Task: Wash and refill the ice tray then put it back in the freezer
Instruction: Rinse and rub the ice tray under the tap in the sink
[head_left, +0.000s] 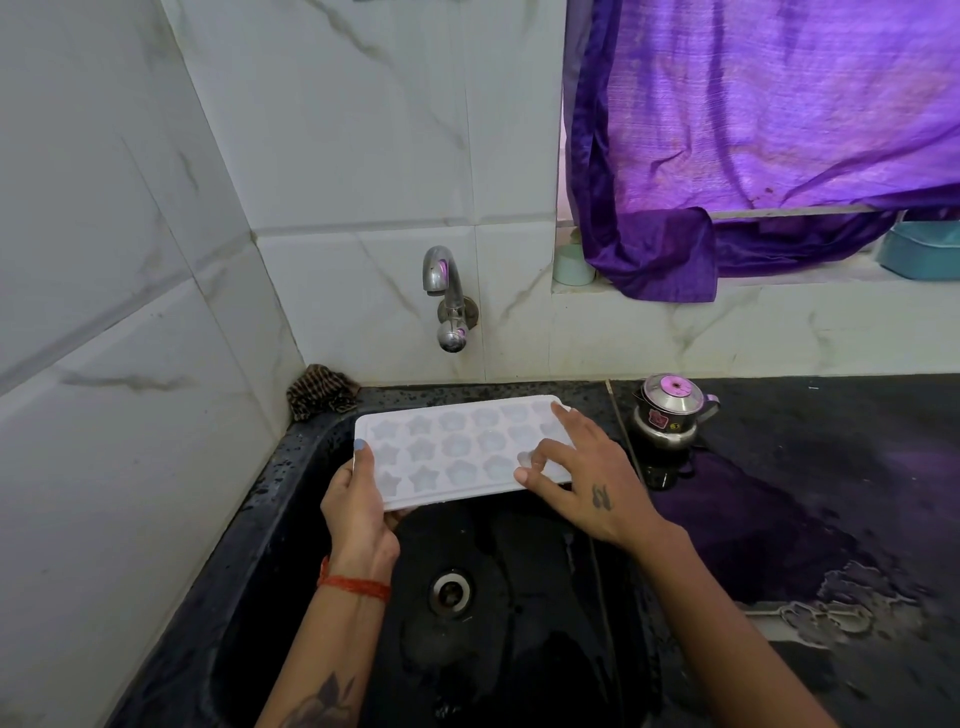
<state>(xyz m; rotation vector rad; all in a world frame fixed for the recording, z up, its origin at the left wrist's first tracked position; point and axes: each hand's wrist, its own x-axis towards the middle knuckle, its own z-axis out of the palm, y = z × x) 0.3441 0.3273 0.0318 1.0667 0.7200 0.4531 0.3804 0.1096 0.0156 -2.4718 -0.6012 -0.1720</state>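
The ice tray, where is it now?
Head view: the ice tray is over the sink, below the tap, between left hand and right hand.

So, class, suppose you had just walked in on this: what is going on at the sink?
A person holds a white ice tray over a black sink. The left hand grips the tray's left end, while the right hand rests its fingers on the right end. The tap on the tiled wall shows no running water. A small steel kettle stands on the counter to the right.
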